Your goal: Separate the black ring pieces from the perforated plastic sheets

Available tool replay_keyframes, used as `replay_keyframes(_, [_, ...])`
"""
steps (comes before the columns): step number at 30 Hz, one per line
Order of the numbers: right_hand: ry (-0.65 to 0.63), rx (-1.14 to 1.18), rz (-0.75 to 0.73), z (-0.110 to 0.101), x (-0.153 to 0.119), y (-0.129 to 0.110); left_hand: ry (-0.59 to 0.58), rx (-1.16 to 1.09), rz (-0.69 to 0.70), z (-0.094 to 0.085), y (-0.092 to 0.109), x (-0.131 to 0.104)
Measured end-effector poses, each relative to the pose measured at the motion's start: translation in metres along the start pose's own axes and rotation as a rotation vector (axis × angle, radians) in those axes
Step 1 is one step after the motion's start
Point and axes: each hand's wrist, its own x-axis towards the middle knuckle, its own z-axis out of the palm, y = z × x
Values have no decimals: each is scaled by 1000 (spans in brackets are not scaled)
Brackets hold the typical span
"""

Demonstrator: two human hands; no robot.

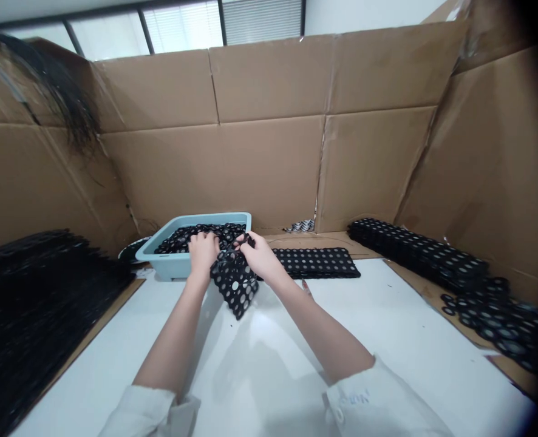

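A limp black piece full of round holes hangs in front of a light blue plastic bin. My right hand pinches its bunched upper end, just right of the bin. Over the bin, my left hand has its fingers curled down among a heap of similar black holed pieces. Its fingertips are hidden, so what they grip cannot be made out. Behind my right wrist a flat black holed strip lies on the white table.
Cardboard walls enclose the table on three sides. A large stack of black material fills the left side. Along the right edge lie stacked black holed strips and loose ones. Black strands hang over the left wall.
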Motion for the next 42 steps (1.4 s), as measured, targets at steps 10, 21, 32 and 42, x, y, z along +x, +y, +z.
replay_keyframes(10, [157, 40, 10, -9, 8, 9, -302, -266, 251, -35, 25, -5])
replay_keyframes(21, [145, -83, -47, -8, 7, 11, -427, -405, 287, -46, 41, -16])
replay_keyframes(32, [-76, -127, 7, -5, 2, 9, -508, -438, 276, -40, 33, -12])
replay_keyframes(42, [15, -50, -67, -6, -4, -3, -553, -650, 277, -56, 39, -15])
